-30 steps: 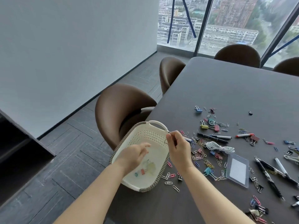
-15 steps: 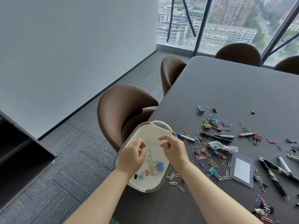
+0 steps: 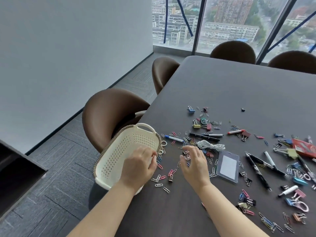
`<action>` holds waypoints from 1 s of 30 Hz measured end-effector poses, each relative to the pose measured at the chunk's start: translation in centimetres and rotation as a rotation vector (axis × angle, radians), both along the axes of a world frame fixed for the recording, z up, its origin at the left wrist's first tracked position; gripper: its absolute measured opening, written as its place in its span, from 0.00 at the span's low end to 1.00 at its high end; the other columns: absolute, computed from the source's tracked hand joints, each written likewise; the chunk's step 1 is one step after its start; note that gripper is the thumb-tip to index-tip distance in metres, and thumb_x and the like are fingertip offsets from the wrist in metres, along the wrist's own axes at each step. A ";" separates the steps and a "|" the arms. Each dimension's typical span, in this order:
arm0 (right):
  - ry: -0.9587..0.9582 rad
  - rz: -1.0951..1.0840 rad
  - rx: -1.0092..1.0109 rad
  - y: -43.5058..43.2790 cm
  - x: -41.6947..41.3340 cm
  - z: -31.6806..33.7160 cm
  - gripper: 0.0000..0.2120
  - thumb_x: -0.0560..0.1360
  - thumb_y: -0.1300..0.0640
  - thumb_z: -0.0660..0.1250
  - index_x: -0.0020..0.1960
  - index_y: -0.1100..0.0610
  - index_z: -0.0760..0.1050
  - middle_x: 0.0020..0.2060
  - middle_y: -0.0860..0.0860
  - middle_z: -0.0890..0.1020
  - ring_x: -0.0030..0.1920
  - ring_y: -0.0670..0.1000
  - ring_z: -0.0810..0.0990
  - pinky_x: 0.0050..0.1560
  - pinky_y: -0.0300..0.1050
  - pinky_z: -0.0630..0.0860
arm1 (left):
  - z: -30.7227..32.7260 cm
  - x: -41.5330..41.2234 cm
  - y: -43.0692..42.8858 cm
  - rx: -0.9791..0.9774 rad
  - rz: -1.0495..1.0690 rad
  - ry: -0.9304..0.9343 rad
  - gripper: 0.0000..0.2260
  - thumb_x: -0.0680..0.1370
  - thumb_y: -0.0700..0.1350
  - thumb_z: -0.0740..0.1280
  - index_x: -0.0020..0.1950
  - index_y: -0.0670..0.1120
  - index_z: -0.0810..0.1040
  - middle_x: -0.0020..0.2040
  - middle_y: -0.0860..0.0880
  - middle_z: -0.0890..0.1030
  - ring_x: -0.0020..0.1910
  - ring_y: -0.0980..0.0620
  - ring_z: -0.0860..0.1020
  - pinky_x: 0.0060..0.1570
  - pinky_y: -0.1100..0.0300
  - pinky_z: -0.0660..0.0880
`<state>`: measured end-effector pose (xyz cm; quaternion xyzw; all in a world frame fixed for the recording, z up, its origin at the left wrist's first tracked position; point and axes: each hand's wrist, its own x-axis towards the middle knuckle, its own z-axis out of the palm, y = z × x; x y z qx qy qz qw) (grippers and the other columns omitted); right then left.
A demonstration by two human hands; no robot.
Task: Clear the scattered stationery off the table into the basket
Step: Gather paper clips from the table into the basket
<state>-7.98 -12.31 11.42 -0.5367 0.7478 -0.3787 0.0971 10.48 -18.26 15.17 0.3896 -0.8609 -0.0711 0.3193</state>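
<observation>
Oval cream plastic basket, perforated with a braided brown rim, sits at the left edge of the matte dark table. Wire paper clips, pens and a white cord lie scattered to its right. The left hand is over the basket rim with fingertips drawn together; whether it holds anything cannot be told. The right hand arches over the clips, fingers spread.

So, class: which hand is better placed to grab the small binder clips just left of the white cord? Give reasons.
Right. The right hand hovers with spread fingers directly over those binder clips, beside the white cord; the left hand sits over the basket rim, farther away.
</observation>
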 end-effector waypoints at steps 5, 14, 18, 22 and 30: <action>0.059 -0.063 0.182 6.4 -5.9 -3.8 0.14 0.71 0.60 0.66 0.57 0.56 0.74 0.53 0.52 0.78 0.55 0.56 0.75 0.58 0.49 0.68 | -3.5 -5.7 3.2 0.059 -0.103 0.010 0.10 0.70 0.47 0.60 0.50 0.47 0.72 0.48 0.47 0.78 0.49 0.52 0.72 0.49 0.62 0.71; 0.204 -0.091 0.380 12.8 -9.0 -8.4 0.20 0.69 0.50 0.61 0.59 0.54 0.75 0.60 0.54 0.77 0.61 0.59 0.74 0.60 0.56 0.70 | -13.8 -6.8 5.9 0.519 0.186 -0.701 0.31 0.77 0.63 0.48 0.75 0.51 0.41 0.76 0.46 0.38 0.73 0.44 0.35 0.70 0.42 0.40; 0.222 -0.185 0.398 15.2 -10.3 -10.0 0.25 0.71 0.43 0.52 0.62 0.52 0.72 0.66 0.55 0.72 0.68 0.59 0.66 0.67 0.60 0.61 | -13.9 -9.3 8.1 0.507 0.115 -0.682 0.39 0.70 0.69 0.36 0.75 0.47 0.41 0.75 0.44 0.38 0.73 0.45 0.34 0.70 0.48 0.37; 0.157 -0.226 0.413 17.7 -11.8 -10.5 0.30 0.71 0.38 0.47 0.67 0.50 0.68 0.71 0.52 0.64 0.73 0.55 0.56 0.71 0.58 0.51 | -13.7 -12.3 12.6 0.522 -0.123 -0.640 0.46 0.61 0.72 0.24 0.74 0.49 0.37 0.75 0.47 0.35 0.70 0.51 0.30 0.68 0.55 0.32; 0.195 -0.089 0.527 22.6 -12.0 -10.0 0.41 0.65 0.29 0.54 0.73 0.46 0.52 0.75 0.46 0.51 0.74 0.50 0.42 0.73 0.54 0.39 | -13.3 -14.2 13.1 0.374 -0.439 -0.804 0.47 0.61 0.75 0.40 0.69 0.50 0.28 0.70 0.50 0.27 0.68 0.52 0.25 0.68 0.52 0.30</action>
